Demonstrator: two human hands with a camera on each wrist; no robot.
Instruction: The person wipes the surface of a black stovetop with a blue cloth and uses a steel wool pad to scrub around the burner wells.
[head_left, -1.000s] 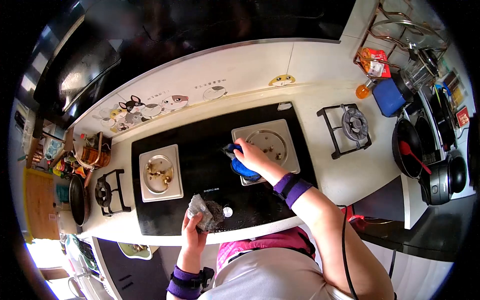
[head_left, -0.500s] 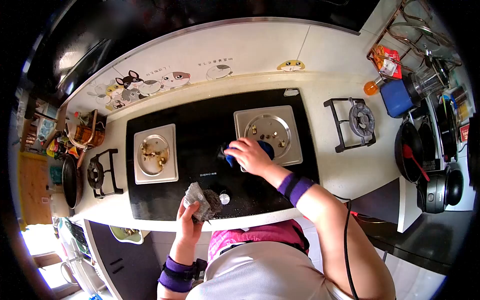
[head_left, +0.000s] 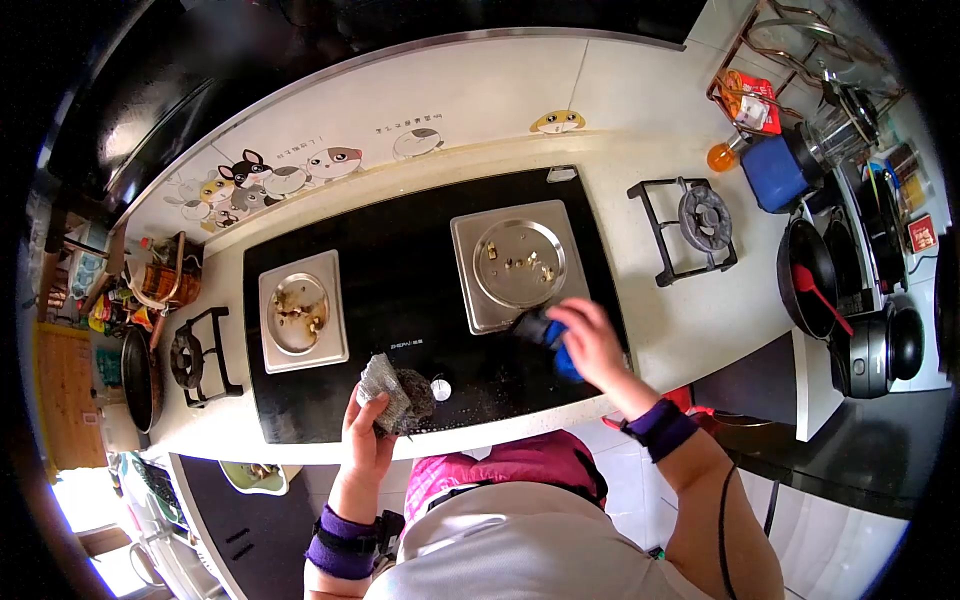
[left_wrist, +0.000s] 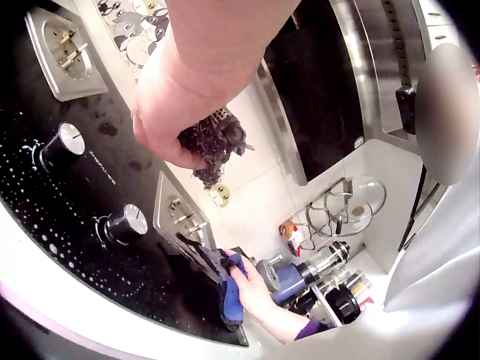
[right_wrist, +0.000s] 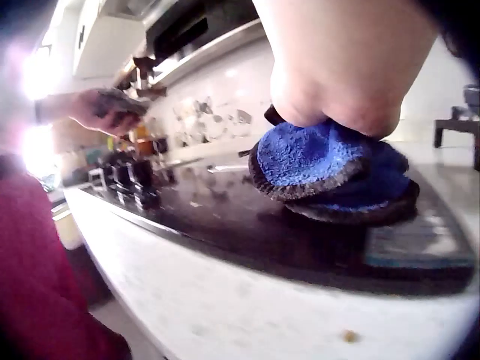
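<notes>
Right hand (head_left: pixel 593 348), gripping blue cloth (head_left: pixel 567 364), shifted rightward over black cooktop (head_left: pixel 400 260).

Two hands (head_left: pixel 590 345), each with one purple wristband (head_left: pixel 660 428). One blue cloth bunch (right_wrist: pixel 307 154), one grey mesh bundle (head_left: pixel 393 393). One black cooktop (head_left: pixel 400 270) with two square metal trays (head_left: pixel 475 300) and two knobs (left_wrist: pixel 135 219). Two black pan supports (head_left: pixel 645 218), two round burner heads (head_left: pixel 706 218). At least two dark pans (head_left: pixel 141 385), one red utensil (head_left: pixel 822 297), one orange-based bottle (head_left: pixel 720 157), one blue appliance base (head_left: pixel 775 170), one pale green basin (head_left: pixel 255 488).
</notes>
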